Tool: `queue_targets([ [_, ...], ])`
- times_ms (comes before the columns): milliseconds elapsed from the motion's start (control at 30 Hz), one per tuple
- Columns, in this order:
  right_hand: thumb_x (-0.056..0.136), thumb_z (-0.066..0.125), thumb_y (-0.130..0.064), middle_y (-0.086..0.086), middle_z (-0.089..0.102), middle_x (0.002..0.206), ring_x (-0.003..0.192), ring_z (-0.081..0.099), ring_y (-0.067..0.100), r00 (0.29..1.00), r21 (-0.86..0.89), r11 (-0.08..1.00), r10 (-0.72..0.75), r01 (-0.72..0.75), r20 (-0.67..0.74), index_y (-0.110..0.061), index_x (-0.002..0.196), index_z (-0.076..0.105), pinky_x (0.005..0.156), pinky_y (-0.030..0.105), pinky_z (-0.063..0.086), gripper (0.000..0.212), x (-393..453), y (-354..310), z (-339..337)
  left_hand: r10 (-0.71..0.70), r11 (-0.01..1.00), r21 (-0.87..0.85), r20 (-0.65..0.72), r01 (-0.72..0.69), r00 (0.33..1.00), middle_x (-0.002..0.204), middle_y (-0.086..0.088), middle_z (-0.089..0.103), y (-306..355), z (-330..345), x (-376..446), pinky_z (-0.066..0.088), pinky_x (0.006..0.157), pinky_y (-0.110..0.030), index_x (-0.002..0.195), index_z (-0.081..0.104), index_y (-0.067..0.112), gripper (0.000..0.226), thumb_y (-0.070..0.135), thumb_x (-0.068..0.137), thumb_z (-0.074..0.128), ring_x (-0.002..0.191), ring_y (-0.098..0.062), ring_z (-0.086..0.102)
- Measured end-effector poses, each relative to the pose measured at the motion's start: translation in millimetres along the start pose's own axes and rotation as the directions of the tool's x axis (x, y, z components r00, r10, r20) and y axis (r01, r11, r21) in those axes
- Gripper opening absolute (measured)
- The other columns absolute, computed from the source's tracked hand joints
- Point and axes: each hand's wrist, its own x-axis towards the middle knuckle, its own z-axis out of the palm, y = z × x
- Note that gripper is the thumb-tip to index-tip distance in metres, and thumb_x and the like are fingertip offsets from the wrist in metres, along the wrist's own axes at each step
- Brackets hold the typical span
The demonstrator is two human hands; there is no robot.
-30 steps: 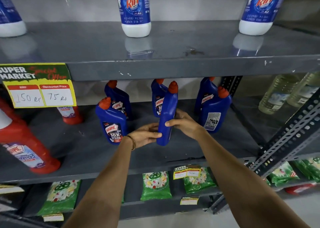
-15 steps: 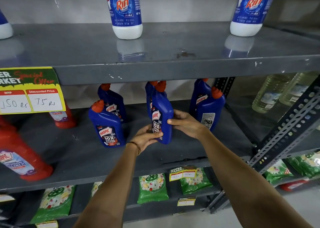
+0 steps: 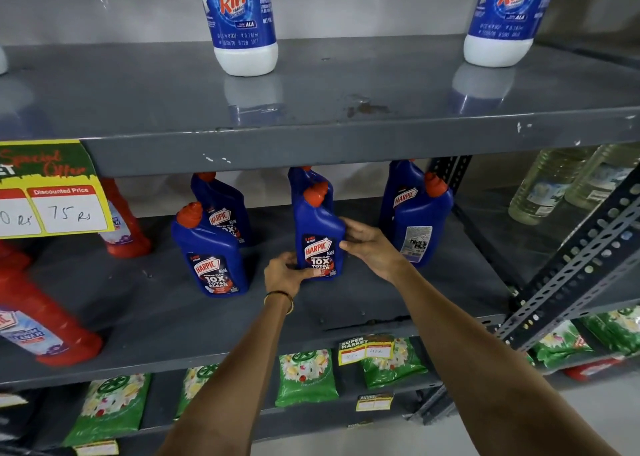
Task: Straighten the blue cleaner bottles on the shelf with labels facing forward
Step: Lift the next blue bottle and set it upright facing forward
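- Head view, only view. Middle shelf [image 3: 145,320] of a grey metal rack carries six blue cleaner bottles in three front/back pairs.
- Centre front bottle [image 3: 320,237]: upright on the shelf, orange cap on top, Harpic label facing the camera.
- Left hand [image 3: 285,275]: grasps that bottle at its lower left corner, thumb across the bottom of the label. Thin bangle [image 3: 280,300] on the wrist.
- Right hand [image 3: 369,246]: grasps the same bottle on its right side, fingertips at the label's edge.
- Left front bottle [image 3: 211,258]: upright, label forward, well apart from both hands.
- Left rear bottle [image 3: 223,210]: just behind it, label partly visible.
- Centre rear bottle [image 3: 304,178]: mostly hidden behind the held one; label side cannot be told.
- Right front bottle [image 3: 420,222]: back panel with printed text faces forward.
- Right rear bottle [image 3: 401,192]: label forward, partly covered.
- Red bottles [image 3: 45,317] stand at the left end of the same shelf.
- Yellow price tag [image 3: 52,192] hangs from the upper shelf's edge.
- Two white-based Rin bottles [image 3: 242,23] stand on the upper shelf.
- Green packets [image 3: 306,376] lie on the shelf below.
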Motion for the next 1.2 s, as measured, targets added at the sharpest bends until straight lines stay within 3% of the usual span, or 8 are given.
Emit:
queue_targets([
  [133,0.084,0.053,0.01,0.016,0.057,0.126,0.107,0.06,0.018,1.0,-0.031,0.999,0.019,-0.02,-0.014,-0.006,0.137,0.041,0.085,0.023,0.056,0.056,3.1,5.6,1.7,-0.012,0.999,0.046,-0.013,0.012,1.0,0.102,-0.019,0.071,-3.0,-1.6,-0.2,0.055,0.084,-0.039,0.101,0.064,0.0,0.053,0.013,0.054,0.086,0.092,-0.03,0.067],
  [433,0.084,0.054,0.01,0.015,0.057,0.127,0.1,0.061,0.012,0.998,-0.052,0.998,0.027,-0.029,-0.048,-0.004,0.135,0.043,0.074,0.015,0.056,0.054,1.0,3.1,6.8,-0.005,0.991,0.137,0.005,0.004,1.0,0.102,-0.017,0.071,-1.4,-1.6,-4.1,0.052,0.082,-0.038,0.1,0.063,0.001,0.051,0.021,0.059,0.084,0.096,-0.03,0.065],
  [567,0.082,0.056,0.01,0.018,0.057,0.131,0.111,0.059,0.024,0.986,-0.071,0.995,0.065,-0.077,-0.152,-0.003,0.132,0.047,0.08,0.02,0.052,0.052,-5.0,1.8,11.7,-0.022,0.993,0.119,-0.054,0.028,0.998,0.102,-0.019,0.071,-5.3,1.8,-13.8,0.052,0.08,-0.038,0.098,0.063,0.0,0.046,0.02,0.061,0.083,0.095,-0.032,0.065],
  [700,0.08,0.062,0.007,0.019,0.053,0.136,0.124,0.052,0.029,0.906,-0.115,0.975,0.127,-0.188,-0.404,-0.003,0.131,0.049,0.102,0.038,0.045,0.054,-15.1,14.8,9.2,-0.079,0.996,0.021,-0.114,0.082,0.99,0.105,-0.019,0.069,-8.3,6.8,-29.7,0.049,0.084,-0.037,0.105,0.06,-0.002,0.049,0.016,0.065,0.081,0.099,-0.032,0.063],
  [800,0.082,0.062,0.002,0.014,0.056,0.132,0.12,0.054,0.026,0.822,-0.136,0.96,0.132,-0.246,-0.555,-0.005,0.127,0.053,0.094,0.029,0.044,0.047,-31.9,18.5,4.2,-0.129,0.991,-0.043,-0.135,0.124,0.982,0.109,-0.017,0.068,-11.4,13.4,-39.5,0.047,0.088,-0.035,0.11,0.057,0.002,0.052,0.018,0.066,0.08,0.104,-0.03,0.062],
  [900,0.085,0.06,-0.006,0.014,0.057,0.129,0.118,0.053,0.029,0.727,-0.157,0.941,0.12,-0.301,-0.676,-0.006,0.124,0.054,0.094,0.032,0.043,0.039,-53.9,18.3,-5.4,-0.151,0.985,-0.099,-0.134,0.138,0.979,0.109,-0.018,0.068,-11.4,28.2,-50.5,0.047,0.09,-0.036,0.108,0.057,0.001,0.048,0.017,0.069,0.078,0.106,-0.031,0.062],
  [1033,0.085,0.059,-0.012,0.018,0.06,0.125,0.11,0.057,0.032,0.636,-0.175,0.934,0.068,-0.311,-0.769,-0.007,0.121,0.054,0.084,0.033,0.046,0.036,-74.7,17.1,-27.5,-0.088,0.993,-0.082,-0.025,0.086,0.996,0.109,-0.02,0.068,-0.7,54.9,-60.6,0.046,0.095,-0.037,0.109,0.059,-0.001,0.047,0.018,0.07,0.078,0.107,-0.031,0.06],
  [1200,0.085,0.064,-0.015,0.014,0.049,0.14,0.126,0.049,0.028,0.627,-0.12,0.948,0.096,-0.294,-0.773,-0.007,0.136,0.04,0.097,0.035,0.043,0.057,-81.8,0.2,-68.7,0.048,0.999,-0.003,0.102,-0.048,0.994,0.118,-0.021,0.063,26.4,89.1,-48.6,0.048,0.096,-0.041,0.118,0.055,0.0,0.054,0.022,0.073,0.075,0.109,-0.032,0.059],
])
